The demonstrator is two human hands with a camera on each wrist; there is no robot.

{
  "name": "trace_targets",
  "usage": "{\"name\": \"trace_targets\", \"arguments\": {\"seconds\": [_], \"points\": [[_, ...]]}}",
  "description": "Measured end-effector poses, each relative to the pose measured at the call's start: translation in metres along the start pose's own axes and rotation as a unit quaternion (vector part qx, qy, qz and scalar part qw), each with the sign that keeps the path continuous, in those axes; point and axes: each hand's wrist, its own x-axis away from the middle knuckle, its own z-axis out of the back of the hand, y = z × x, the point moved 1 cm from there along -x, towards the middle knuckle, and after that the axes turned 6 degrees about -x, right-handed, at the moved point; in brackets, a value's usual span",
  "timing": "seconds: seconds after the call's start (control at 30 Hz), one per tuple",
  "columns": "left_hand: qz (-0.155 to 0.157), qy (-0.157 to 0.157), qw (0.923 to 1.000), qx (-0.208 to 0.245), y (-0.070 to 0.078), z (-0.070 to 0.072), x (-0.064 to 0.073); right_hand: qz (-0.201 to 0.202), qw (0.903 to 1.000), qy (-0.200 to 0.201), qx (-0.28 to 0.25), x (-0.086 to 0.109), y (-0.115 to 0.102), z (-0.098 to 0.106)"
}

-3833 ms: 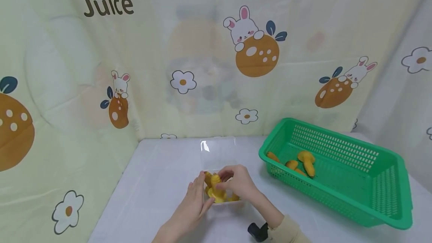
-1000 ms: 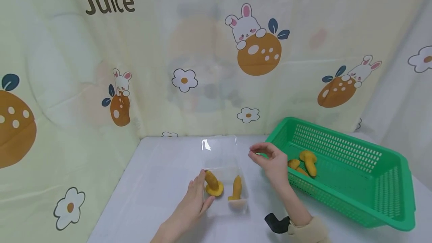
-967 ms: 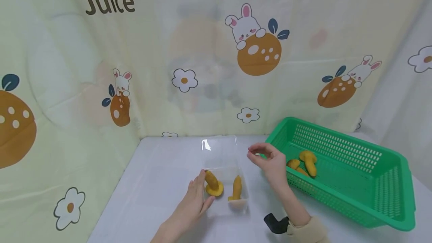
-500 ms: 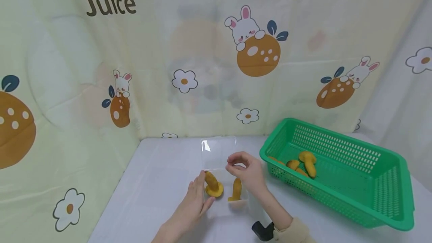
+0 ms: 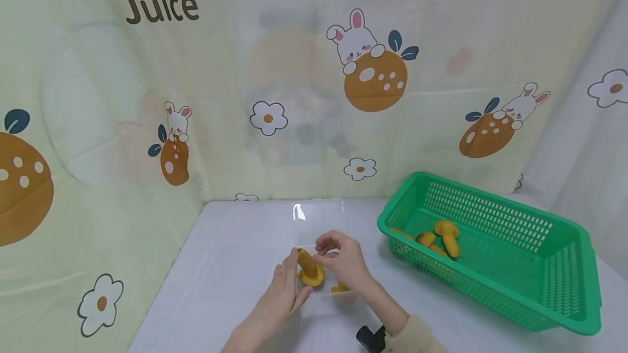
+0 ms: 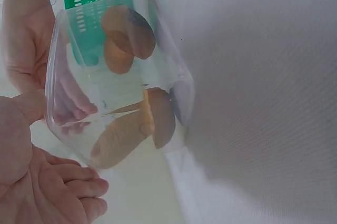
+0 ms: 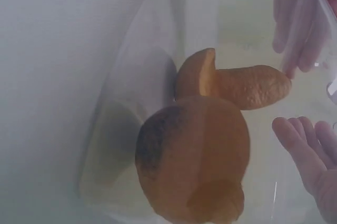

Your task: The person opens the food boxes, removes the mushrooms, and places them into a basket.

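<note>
A clear plastic box (image 5: pixel 327 294) stands on the table with yellow-brown mushrooms inside. One mushroom (image 5: pixel 311 272) is on the left, cap low and stem leaning up; another mushroom (image 5: pixel 340 287) on the right is partly hidden by a hand. My left hand (image 5: pixel 276 291) lies along the box's left wall, fingers fairly straight, thumb at the front corner. My right hand (image 5: pixel 345 261) is over the box, fingers loosely bent with nothing between them, tips close to the left mushroom's stem. Through the box wall, the left wrist view shows the right hand's fingers (image 6: pixel 73 95).
The box's clear lid (image 5: pixel 319 222) lies folded back behind it. At the right stands a green perforated basket (image 5: pixel 490 279) with several mushrooms (image 5: pixel 447 237) at its left end. A black device (image 5: pixel 371 338) sits at the right wrist. A printed curtain (image 5: pixel 221 70) hangs behind the table.
My right hand has moved left from beside the basket's rim to over the box, covering much of the right mushroom. My left hand has stayed at the box's left wall.
</note>
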Motion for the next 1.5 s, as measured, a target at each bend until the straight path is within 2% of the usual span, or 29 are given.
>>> {"name": "trace_targets", "arguments": {"seconds": [0.17, 0.37, 0.6, 0.8, 1.07, 1.2, 1.37, 1.5], "points": [[-0.001, -0.001, 1.0, 0.002, 0.0, 0.0, 0.0, 0.012, 0.999, -0.024, 0.034, -0.001, 0.004, -0.006], [-0.003, -0.001, 1.0, 0.001, 0.001, 0.001, 0.0, 0.01, 0.9959, -0.026, 0.086, -0.001, -0.003, -0.01], [-0.005, 0.002, 1.0, -0.002, 0.001, 0.002, -0.002, -0.012, 0.9905, -0.032, 0.133, 0.002, -0.003, -0.018], [-0.013, 0.011, 0.9999, -0.002, 0.001, 0.002, -0.001, -0.023, 0.9903, -0.032, 0.134, 0.003, -0.001, -0.022], [-0.004, -0.002, 1.0, 0.003, 0.0, 0.001, -0.001, -0.02, 0.9882, -0.047, 0.144, -0.002, 0.004, -0.026], [-0.008, 0.003, 1.0, 0.004, 0.0, 0.001, -0.001, -0.021, 0.9883, -0.052, 0.142, -0.002, 0.005, -0.026], [-0.009, 0.008, 0.9999, 0.002, 0.0, 0.0, 0.0, -0.006, 0.9922, -0.042, 0.117, -0.001, 0.003, -0.019], [0.002, 0.006, 1.0, 0.003, 0.0, -0.001, 0.0, 0.001, 0.9953, -0.033, 0.091, 0.0, 0.002, -0.007]]}}
